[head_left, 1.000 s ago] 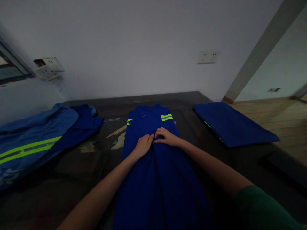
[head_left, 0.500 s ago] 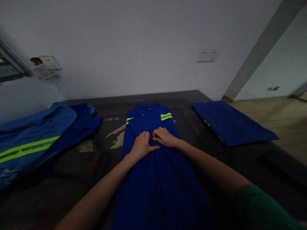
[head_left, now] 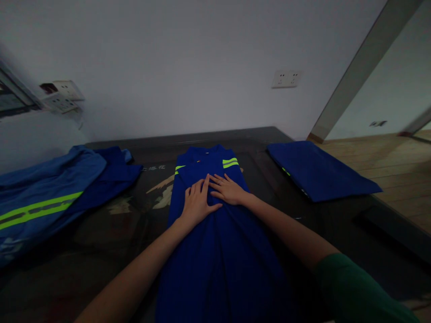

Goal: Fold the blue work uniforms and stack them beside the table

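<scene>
A dark blue work jacket [head_left: 229, 251] with yellow-green reflective bands and a collar lies lengthwise on the dark table [head_left: 101, 251], its collar toward the wall. My left hand [head_left: 197, 199] rests on the upper part of the jacket, fingers stretched forward and thumb out to the right. Beside it, my right hand [head_left: 227, 189] lies on the cloth with fingers spread and pointing left. The fingertips of both hands come close together near the jacket's middle. Neither hand grips the cloth.
At the left lies a heap of blue garments [head_left: 67, 179], one with a reflective band. A folded blue garment [head_left: 319, 170] sits at the right of the table. A dark flat object [head_left: 390, 233] is near the right edge. Wall sockets [head_left: 286, 79] are above the table.
The fingers of both hands have straightened from a bent position on the cloth and now lie flatter. The view has shifted slightly.
</scene>
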A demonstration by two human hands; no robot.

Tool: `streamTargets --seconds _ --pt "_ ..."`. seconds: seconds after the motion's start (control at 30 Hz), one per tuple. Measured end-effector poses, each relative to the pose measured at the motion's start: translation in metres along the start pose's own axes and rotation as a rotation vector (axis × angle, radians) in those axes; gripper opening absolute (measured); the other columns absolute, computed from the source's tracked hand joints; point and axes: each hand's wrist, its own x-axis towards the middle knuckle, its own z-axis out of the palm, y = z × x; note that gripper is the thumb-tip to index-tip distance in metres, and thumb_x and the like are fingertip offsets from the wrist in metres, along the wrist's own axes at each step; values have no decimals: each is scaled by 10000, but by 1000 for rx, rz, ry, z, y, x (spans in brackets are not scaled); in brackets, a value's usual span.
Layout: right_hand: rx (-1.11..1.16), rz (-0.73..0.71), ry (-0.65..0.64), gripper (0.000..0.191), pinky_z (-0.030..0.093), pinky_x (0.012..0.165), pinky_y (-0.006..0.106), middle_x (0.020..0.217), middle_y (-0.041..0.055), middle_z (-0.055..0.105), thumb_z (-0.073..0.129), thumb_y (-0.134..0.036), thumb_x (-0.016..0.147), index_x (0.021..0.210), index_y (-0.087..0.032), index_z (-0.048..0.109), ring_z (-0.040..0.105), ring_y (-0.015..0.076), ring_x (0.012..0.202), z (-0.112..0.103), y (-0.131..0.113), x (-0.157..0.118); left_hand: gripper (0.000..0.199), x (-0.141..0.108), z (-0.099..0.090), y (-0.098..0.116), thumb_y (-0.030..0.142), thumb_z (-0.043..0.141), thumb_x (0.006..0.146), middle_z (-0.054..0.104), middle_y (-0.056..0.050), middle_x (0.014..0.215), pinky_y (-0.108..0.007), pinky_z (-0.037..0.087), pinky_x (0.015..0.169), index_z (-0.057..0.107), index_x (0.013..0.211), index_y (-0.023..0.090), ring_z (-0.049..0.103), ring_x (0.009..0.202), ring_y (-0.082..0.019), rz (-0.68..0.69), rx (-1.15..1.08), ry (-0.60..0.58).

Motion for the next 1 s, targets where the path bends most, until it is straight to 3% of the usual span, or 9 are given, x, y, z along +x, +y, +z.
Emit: streamTargets --seconds 0.07,0.13,0.23,0.4,0.6,0.83,1.0 --pt "27 43 39 513 171 1147 540 1530 105 319 374 -426 976 1438 -204 392 219 262 1432 -4 4 1 833 -2 -1 4 495 632 795 398 -178 1447 -531 253 1089 262 1468 172 368 1326 -335 94 38 30" --pt "50 162 166 499 206 1155 481 1515 125 344 319 -359 991 1438 -149 393 238 230 1428 -7 8 2 600 -3 -1 10 394 541 879 411 -139 1459 -499 184 1147 378 1414 175 346 1361 -282 209 63 28" --pt "55 311 324 498 239 1155 413 1501 144 363 267 -292 988 1433 -108 397 279 202 1413 -9 13 2 435 -6 3 22 301 384 953 459 -105 1443 -449 186 1173 466 1355 157 343 1379 -220 297 73 -49" --pt "-50 354 142 552 239 1140 459 1503 157 352 320 -396 975 1442 -108 387 272 257 1414 -2 26 5 581 -9 13 24 378 367 952 311 -164 1522 -446 243 1159 333 1443 72 257 1423 -239 296 104 -181" --pt "-185 478 21 637 109 1158 501 1547 125 256 270 -505 972 1482 -125 307 182 259 1443 -11 64 30 600 -11 12 18 420 401 948 223 -97 1568 -522 191 1157 247 1496 230 182 1445 -256 288 49 -260" --pt "-138 689 23 602 84 1143 552 1567 98 204 260 -463 986 1493 -139 267 144 235 1451 -19 115 65 538 -11 7 18 427 459 939 163 -28 1588 -662 161 1099 283 1447 448 181 1437 -324 281 -22 -294" --pt "-113 739 123 491 221 1100 540 1454 124 444 287 -418 993 1380 -188 484 326 272 1378 -30 141 87 534 -10 5 18 423 463 936 175 -24 1585 -678 156 1093 293 1441 454 174 1438 -331 270 -44 -323"
